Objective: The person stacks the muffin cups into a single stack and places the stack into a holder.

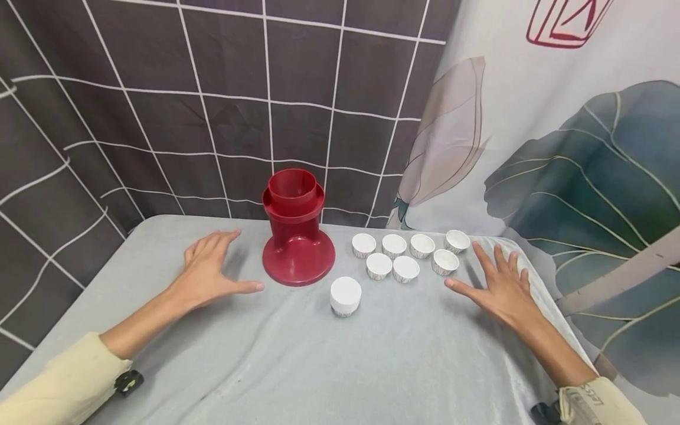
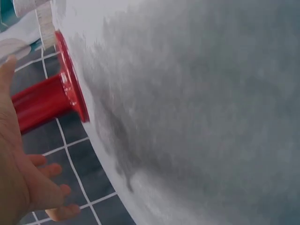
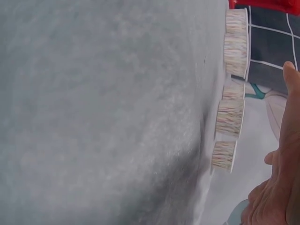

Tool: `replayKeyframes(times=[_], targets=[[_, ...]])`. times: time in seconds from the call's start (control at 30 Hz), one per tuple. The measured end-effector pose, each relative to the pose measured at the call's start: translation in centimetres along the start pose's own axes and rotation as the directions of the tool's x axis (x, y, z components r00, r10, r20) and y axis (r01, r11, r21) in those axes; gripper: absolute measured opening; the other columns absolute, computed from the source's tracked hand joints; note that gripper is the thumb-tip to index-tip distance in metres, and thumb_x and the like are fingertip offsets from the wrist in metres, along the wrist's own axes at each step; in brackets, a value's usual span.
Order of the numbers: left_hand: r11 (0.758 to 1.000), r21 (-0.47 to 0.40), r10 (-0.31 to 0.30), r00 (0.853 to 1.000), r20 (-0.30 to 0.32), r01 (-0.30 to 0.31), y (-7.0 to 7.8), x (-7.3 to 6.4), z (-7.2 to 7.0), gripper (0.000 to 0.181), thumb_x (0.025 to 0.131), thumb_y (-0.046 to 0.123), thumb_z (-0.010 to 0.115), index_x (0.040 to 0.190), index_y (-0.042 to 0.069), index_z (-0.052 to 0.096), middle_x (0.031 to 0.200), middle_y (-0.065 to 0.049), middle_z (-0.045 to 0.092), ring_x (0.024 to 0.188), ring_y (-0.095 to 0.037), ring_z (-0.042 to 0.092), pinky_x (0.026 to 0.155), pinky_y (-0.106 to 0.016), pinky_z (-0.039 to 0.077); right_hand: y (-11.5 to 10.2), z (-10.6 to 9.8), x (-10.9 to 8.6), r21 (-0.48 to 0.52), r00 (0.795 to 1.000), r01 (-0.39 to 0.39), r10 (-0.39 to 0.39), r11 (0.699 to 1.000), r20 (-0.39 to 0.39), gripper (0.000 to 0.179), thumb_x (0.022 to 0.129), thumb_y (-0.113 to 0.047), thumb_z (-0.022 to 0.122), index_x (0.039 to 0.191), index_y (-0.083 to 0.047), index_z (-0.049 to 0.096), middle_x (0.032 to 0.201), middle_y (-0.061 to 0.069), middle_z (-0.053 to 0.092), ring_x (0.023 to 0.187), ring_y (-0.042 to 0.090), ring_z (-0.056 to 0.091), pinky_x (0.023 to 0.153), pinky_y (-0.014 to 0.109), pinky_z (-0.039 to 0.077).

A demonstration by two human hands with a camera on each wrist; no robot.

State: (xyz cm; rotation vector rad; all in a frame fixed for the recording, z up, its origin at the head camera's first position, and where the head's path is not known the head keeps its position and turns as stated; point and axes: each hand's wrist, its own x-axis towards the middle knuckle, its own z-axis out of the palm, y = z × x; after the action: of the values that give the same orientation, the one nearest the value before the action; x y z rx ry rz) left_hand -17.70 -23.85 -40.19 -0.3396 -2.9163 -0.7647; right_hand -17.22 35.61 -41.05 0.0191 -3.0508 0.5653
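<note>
A red plastic stand with a wide round base and a cup-like top (image 1: 297, 260) stands upright at the back middle of the table. My left hand (image 1: 209, 268) is to its left, thumb and fingers spread apart, holding nothing. Several small white paper cups (image 1: 394, 245) with patterned sides are grouped right of the stand. One more white piece (image 1: 345, 295), its top plain white, sits in front of them. Beside the rightmost cup (image 1: 457, 241), my right hand (image 1: 502, 289) has its fingers spread and holds nothing. In the right wrist view, cups (image 3: 229, 117) show from the side.
A pale grey cloth (image 1: 340, 366) covers the table. Behind it hang a dark curtain with a white grid (image 1: 234, 124) and a white one with large leaves (image 1: 574, 159). A pale bar (image 1: 621, 271) slants in at the right edge.
</note>
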Motion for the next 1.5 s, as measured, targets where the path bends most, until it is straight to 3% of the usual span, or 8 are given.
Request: replayKeyframes(times=[0.2, 0.47, 0.67, 0.93, 1.2, 1.3, 1.5], targets=[[0.995, -0.076, 0.060, 0.997, -0.056, -0.064, 0.8, -0.3, 1.0, 0.102, 0.077, 0.054, 0.099, 0.158, 0.007, 0.056, 0.156, -0.019, 0.058, 0.143, -0.043, 0.049, 0.114, -0.068, 0.033, -0.4, 0.0, 0.3, 0.004, 0.999, -0.010, 0.010, 1.000, 0.042, 0.122, 0.096, -0.078, 0.069, 0.182, -0.015, 0.010, 0.181, 0.044, 0.004, 0.164, 0.076, 0.000, 0.123, 0.095, 0.013], [0.982, -0.123, 0.132, 0.987, -0.093, -0.143, 2.0, -0.1, 2.4, 0.093, 0.074, 0.046, 0.102, 0.151, 0.010, 0.064, 0.150, -0.012, 0.064, 0.140, -0.034, 0.055, 0.107, -0.056, 0.039, -1.1, 0.3, 0.4, 0.029, 0.996, -0.030, 0.028, 0.999, 0.089, 0.122, 0.098, -0.080, 0.068, 0.183, -0.019, 0.005, 0.184, 0.039, 0.007, 0.167, 0.070, 0.011, 0.116, 0.095, 0.027], [0.963, -0.185, 0.177, 0.976, -0.127, -0.198, 3.4, 0.0, 3.1, 0.085, 0.071, 0.039, 0.104, 0.144, 0.012, 0.070, 0.143, -0.008, 0.068, 0.136, -0.030, 0.059, 0.108, -0.055, 0.043, -1.7, 0.3, 0.7, 0.061, 0.997, -0.003, -0.001, 0.998, 0.071, 0.121, 0.099, -0.077, 0.069, 0.180, -0.006, 0.016, 0.179, 0.041, 0.024, 0.162, 0.066, 0.031, 0.121, 0.086, 0.034], [0.955, -0.275, 0.107, 0.994, -0.035, -0.113, 5.5, 0.2, 3.9, 0.088, 0.073, 0.043, 0.103, 0.148, 0.013, 0.068, 0.151, -0.009, 0.065, 0.143, -0.033, 0.057, 0.118, -0.069, 0.049, -2.3, 0.3, 1.2, 0.085, 0.998, 0.004, -0.009, 0.996, 0.060, 0.117, 0.100, -0.077, 0.067, 0.174, 0.005, 0.027, 0.170, 0.043, 0.039, 0.155, 0.063, 0.043, 0.121, 0.080, 0.040], [0.931, -0.364, 0.066, 0.996, 0.067, -0.037, 7.7, 0.4, 5.1, 0.090, 0.074, 0.050, 0.102, 0.151, 0.017, 0.067, 0.149, -0.006, 0.065, 0.140, -0.033, 0.060, 0.107, -0.061, 0.063, -2.7, 0.6, 1.6, 0.133, 0.997, -0.018, 0.008, 0.991, 0.073, 0.113, 0.100, -0.076, 0.069, 0.170, 0.006, 0.035, 0.166, 0.041, 0.047, 0.152, 0.061, 0.049, 0.120, 0.077, 0.044], [0.916, -0.400, 0.077, 0.993, 0.089, -0.036, 8.4, 0.5, 5.6, 0.090, 0.075, 0.048, 0.103, 0.151, 0.017, 0.068, 0.147, -0.006, 0.068, 0.136, -0.032, 0.064, 0.101, -0.055, 0.067, -2.8, 0.7, 1.8, 0.146, 0.998, -0.018, 0.007, 0.989, 0.070, 0.111, 0.099, -0.075, 0.070, 0.169, 0.006, 0.038, 0.163, 0.040, 0.051, 0.149, 0.058, 0.054, 0.118, 0.074, 0.047], [0.889, -0.448, 0.156, 0.983, 0.100, -0.096, 9.5, 0.8, 6.7, 0.085, 0.076, 0.044, 0.103, 0.149, 0.014, 0.070, 0.141, -0.007, 0.073, 0.130, -0.028, 0.070, 0.107, -0.051, 0.065, -2.8, 0.9, 2.2, 0.177, 0.997, -0.028, 0.015, 0.984, 0.073, 0.110, 0.099, -0.074, 0.071, 0.168, 0.005, 0.040, 0.164, 0.038, 0.052, 0.148, 0.056, 0.057, 0.116, 0.072, 0.049]])
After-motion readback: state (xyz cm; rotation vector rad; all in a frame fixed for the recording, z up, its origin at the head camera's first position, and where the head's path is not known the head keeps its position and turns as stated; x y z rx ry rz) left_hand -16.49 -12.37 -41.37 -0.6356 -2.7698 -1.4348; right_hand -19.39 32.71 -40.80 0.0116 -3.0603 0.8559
